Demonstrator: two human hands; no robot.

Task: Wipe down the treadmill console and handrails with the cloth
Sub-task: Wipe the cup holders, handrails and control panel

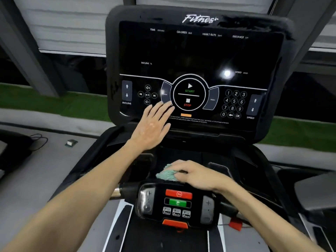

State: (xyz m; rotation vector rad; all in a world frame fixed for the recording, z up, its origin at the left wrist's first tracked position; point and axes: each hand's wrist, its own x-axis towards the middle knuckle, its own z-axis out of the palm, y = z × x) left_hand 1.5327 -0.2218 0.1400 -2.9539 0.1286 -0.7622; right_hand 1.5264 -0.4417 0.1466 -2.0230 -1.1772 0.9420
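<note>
Left hand point(154, 124): fingers straight and together, palm flat against the lower edge of the treadmill console point(196, 70); fingertips reach the panel just left of the START/STOP dial point(189, 95). It grips nothing.
Right hand point(194, 175): fingers curled down over the cloth point(167, 174), pressing it onto the dark tray below the console.
Cloth: pale green, bunched, showing at the left of the right hand's fingers, just behind the handlebar control pad point(177, 203).
Handlebar control pad: red and green buttons, nearest the viewer, touched by neither hand.
</note>
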